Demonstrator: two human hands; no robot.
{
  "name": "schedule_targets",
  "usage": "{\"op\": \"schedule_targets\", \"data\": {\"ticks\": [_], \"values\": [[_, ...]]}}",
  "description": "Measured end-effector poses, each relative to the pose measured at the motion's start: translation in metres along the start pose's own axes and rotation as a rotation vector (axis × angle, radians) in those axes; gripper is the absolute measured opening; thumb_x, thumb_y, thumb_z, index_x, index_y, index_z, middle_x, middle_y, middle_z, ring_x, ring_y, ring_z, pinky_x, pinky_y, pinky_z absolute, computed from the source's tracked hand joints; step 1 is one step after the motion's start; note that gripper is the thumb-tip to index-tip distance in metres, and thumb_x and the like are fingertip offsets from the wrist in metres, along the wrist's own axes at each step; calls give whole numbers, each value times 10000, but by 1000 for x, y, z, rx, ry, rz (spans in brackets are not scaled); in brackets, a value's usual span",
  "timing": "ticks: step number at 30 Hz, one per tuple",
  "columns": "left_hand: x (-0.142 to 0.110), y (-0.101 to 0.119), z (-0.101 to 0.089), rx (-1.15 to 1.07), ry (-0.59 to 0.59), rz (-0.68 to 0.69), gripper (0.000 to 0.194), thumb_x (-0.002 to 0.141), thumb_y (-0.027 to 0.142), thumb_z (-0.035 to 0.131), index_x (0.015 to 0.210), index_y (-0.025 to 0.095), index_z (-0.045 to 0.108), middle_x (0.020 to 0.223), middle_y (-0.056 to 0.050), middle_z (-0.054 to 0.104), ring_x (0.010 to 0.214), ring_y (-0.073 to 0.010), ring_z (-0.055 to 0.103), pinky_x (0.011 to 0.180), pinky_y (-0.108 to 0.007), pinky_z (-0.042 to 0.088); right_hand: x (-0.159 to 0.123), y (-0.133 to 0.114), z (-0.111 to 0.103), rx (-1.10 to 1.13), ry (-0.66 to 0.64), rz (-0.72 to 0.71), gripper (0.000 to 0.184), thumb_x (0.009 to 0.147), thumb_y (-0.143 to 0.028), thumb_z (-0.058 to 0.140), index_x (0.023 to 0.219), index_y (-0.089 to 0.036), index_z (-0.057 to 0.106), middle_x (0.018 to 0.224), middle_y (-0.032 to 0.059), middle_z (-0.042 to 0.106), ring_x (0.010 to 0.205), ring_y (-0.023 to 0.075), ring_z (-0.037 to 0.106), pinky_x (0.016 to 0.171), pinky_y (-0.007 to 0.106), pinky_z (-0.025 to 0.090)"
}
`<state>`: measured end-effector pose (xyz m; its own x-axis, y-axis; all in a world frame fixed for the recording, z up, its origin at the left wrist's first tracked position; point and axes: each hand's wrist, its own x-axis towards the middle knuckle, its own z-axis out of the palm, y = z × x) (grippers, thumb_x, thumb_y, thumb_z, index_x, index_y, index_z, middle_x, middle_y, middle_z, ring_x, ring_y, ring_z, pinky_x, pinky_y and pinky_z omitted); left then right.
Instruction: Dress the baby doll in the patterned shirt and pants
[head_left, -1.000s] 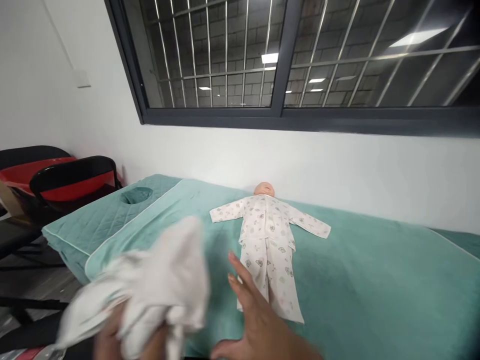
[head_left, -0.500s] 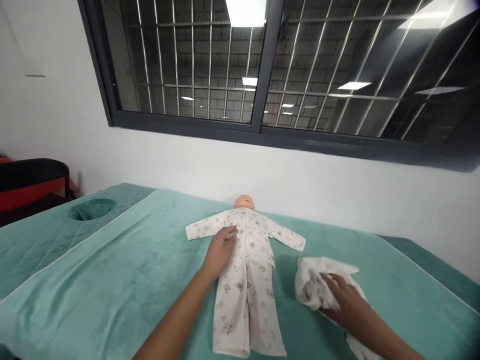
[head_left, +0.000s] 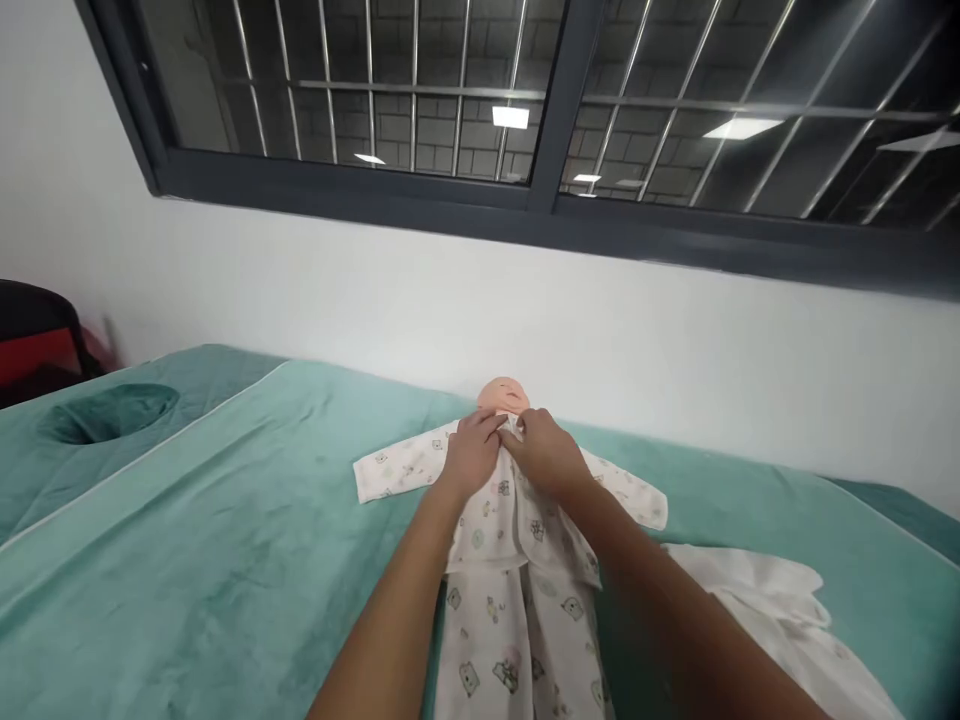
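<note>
A doll (head_left: 504, 393) lies on its back in a white baby top (head_left: 487, 525) printed with small bears, sleeves spread out to both sides. Matching trousers (head_left: 491, 640) cover its lower part. At the neckline, just below the doll's head, my left hand (head_left: 474, 452) has its fingers closed on the collar edge. My right hand (head_left: 549, 455) pinches the other side of the collar right beside it. The fingertips of both hands nearly meet, and the fastening under them is partly hidden. A white cloth (head_left: 780, 605) lies loosely bunched right of my right forearm.
A green cover (head_left: 247, 560) spreads over the bed, with a round face hole (head_left: 112, 412) at the left. Behind stand a white wall (head_left: 337, 290) and a barred window (head_left: 420, 100). A red and black object (head_left: 37, 345) sits at the far left.
My right hand has let go of the white cloth and moved left to the collar. My left hand has gone up from the top's middle to the collar. The view has tipped downward.
</note>
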<state>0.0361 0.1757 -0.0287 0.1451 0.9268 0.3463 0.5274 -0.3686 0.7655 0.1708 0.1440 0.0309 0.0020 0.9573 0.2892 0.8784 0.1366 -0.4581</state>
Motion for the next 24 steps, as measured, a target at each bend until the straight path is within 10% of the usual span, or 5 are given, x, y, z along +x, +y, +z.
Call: {"op": "schedule_targets", "data": {"ticks": [6, 14, 24], "values": [[-4, 3, 4, 43, -2, 4, 492, 925, 207, 346, 1365, 262, 559, 1456, -44, 503, 1334, -263, 405, 1132, -456, 300, 42, 23, 31, 89, 31, 76, 235, 831, -376, 496, 650, -226, 508, 663, 18, 589, 636, 175, 512, 629, 288, 371], [-25, 24, 1, 124, 3, -27, 414, 943, 254, 383, 1250, 362, 638, 1453, -1, 511, 1348, -255, 401, 1117, -500, 288, -10, 41, 25, 436, 308, 147, 320, 885, -507, 460, 772, -216, 530, 653, -15, 557, 635, 154, 482, 625, 267, 385], [-45, 30, -2, 128, 22, 33, 432, 949, 182, 367, 1230, 329, 660, 1455, 0, 517, 1352, -234, 404, 1132, -480, 284, -34, 30, 20, 270, 59, -127, 173, 836, -357, 527, 753, -225, 454, 762, -16, 507, 702, 158, 458, 662, 281, 340]]}}
